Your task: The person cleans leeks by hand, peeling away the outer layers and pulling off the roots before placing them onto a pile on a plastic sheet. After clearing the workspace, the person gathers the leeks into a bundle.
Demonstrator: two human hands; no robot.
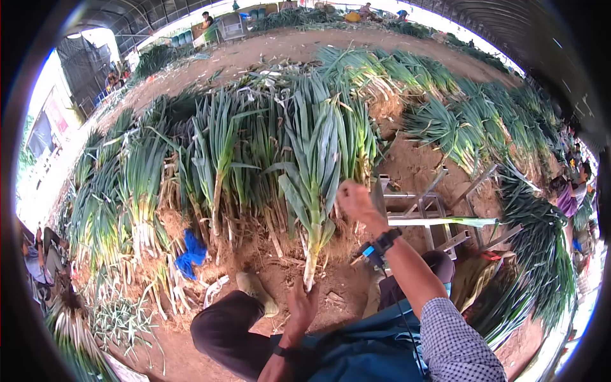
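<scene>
My left hand (pixel 303 305) is closed around the white root end of a large green onion (pixel 314 235), which stands nearly upright with its broad leaves spreading upward. To the right of that stalk, my right hand (pixel 356 201) is raised near its leaves, blurred, so its fingers cannot be made out. Behind the held stalk lie rows of green onions (pixel 242 140) with roots toward me. Below my right forearm, a single stripped stalk (pixel 439 221) rests across a metal frame (pixel 433 207).
A blue cloth (pixel 191 254) lies among the roots at left. More onion bundles (pixel 471 127) are at the right, and a long pile of leaves (pixel 534 248) lies beyond the frame. People (pixel 207 21) are in the background; another person (pixel 573 191) is at far right.
</scene>
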